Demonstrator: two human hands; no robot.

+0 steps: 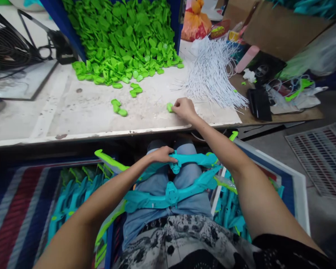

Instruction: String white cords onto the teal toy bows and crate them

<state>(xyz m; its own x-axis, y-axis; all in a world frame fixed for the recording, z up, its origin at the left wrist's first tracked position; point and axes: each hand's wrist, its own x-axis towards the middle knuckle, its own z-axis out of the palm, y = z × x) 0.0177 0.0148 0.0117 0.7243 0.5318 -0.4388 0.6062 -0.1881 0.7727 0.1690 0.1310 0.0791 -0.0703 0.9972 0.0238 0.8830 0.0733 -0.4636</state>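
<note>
My right hand (pixel 184 109) pinches a small green plastic piece (pixel 170 107) just over the white tabletop. Over my lap, my left hand (pixel 164 154) has its fingers closed on the middle of a turquoise plastic frame part (pixel 196 160) with long bright green ends. A second turquoise part (pixel 171 195) of the same shape lies across my thighs, nearer my waist. Several loose green pieces (pixel 119 108) lie on the table to the left of my right hand. Behind them, a big heap of green pieces (pixel 126 37) spills out of a blue bin (pixel 177 22).
A bundle of thin white strands (pixel 212 71) lies right of my right hand. Further right are a black wallet-like object (pixel 260 104) and a pink bottle (pixel 248 58). More turquoise parts stand in containers at my left (pixel 68 201) and right (pixel 231 209). The table's front edge (pixel 123 133) runs above my knees.
</note>
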